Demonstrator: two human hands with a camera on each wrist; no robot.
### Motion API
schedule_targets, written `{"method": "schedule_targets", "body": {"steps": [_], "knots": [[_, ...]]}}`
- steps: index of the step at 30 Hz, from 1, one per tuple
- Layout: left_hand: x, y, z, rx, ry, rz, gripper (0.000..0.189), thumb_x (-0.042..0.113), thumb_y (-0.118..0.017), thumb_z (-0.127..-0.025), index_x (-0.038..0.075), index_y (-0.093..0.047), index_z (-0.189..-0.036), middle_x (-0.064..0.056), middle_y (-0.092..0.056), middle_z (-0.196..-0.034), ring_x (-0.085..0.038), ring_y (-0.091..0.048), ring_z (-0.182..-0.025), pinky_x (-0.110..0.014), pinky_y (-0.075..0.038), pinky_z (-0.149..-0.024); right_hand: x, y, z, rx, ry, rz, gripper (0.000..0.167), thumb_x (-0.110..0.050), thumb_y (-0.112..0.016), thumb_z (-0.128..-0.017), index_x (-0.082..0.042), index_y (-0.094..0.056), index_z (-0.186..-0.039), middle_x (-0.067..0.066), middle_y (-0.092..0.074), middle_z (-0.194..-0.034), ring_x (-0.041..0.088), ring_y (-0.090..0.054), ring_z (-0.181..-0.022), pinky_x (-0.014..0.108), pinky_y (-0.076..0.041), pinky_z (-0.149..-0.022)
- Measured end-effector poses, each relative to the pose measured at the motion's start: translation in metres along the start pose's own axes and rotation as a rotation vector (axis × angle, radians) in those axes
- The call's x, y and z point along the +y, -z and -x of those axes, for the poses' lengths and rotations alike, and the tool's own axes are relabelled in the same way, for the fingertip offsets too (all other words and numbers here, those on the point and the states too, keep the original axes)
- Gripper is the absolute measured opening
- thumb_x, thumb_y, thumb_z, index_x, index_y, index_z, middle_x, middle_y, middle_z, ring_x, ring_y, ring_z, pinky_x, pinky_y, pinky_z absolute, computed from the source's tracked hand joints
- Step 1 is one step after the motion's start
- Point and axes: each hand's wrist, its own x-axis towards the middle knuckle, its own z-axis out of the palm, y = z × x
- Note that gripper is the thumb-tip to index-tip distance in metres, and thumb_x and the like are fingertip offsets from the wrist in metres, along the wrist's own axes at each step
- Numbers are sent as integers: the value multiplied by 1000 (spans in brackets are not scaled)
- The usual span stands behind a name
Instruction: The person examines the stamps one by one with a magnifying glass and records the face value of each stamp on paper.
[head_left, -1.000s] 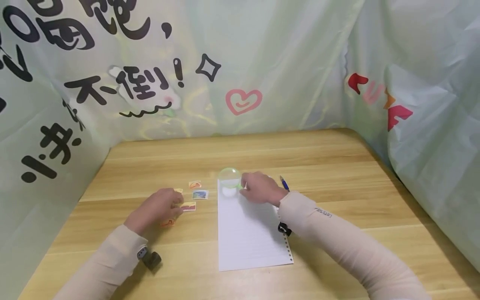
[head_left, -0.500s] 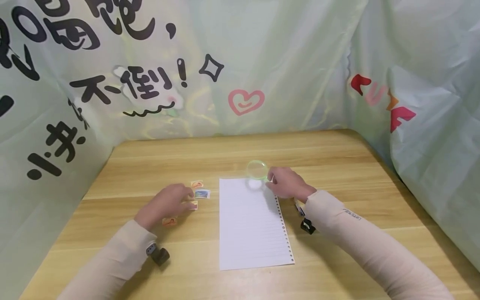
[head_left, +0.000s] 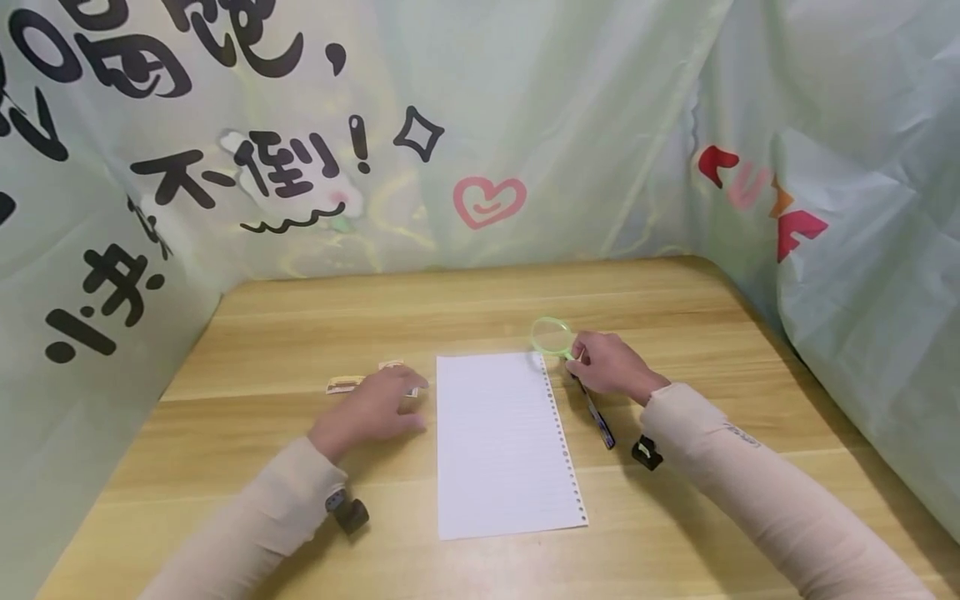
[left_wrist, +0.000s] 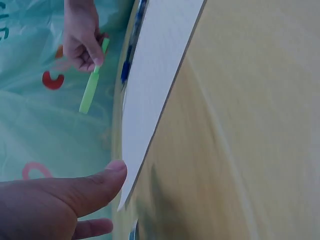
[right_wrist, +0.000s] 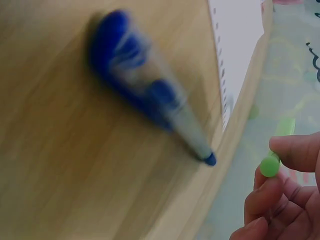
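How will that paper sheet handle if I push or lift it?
The sheet looks thin, so it's probably light and floppy, apt to sag when lifted. Lying flat on the smooth-looking table, it may slide easily. Holes along one edge might tear if tugged.

Ruled sheet [head_left: 498,446] (clock ref. ctr.) lay flat on wood table [head_left: 450,312], punched edge facing 3 o'clock. At 2 o'clock, R hand [head_left: 611,364] pinched handle of green mag. glass [head_left: 552,337]; lens stood at 1 o'clock, near sheet's corner. Pen [head_left: 597,417] lay between 2 and 3 o'clock, beside punched edge, w/ upper end near R hand. L hand [head_left: 372,408], fingers extended, was between 9 and 10 o'clock, partly hiding small printed slips [head_left: 344,384]. Pink heart [head_left: 489,207] showed at 12 o'clock on wall hanging [head_left: 585,125].
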Motion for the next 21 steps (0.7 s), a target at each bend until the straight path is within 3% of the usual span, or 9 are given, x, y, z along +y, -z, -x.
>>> {"method": "schedule_targets", "body": {"steps": [8,21], "knots": [[21,-8,-12,-45,-34,-28,58,32,-78,-80,3,-59,-127,-15,-56,-133,-34,-46,-127,-47,-33,-108,22,1,7,-3,-43,-3,20,-19,-60,-94,0,-57,-99,7,-59,-81,18,-48,-61,31,-43,-58],[30,-16,-21,-97,5,-56,56,33,-79,-80,6,-61,-125,-11,-55,-134,-33,-47,-126,-47,-37,-105,55,15,22,0,-95,73,22,-21,-61,-92,1,-57,-94,8,-59,-82,20,-52,-70,33,-43,-61]]}}
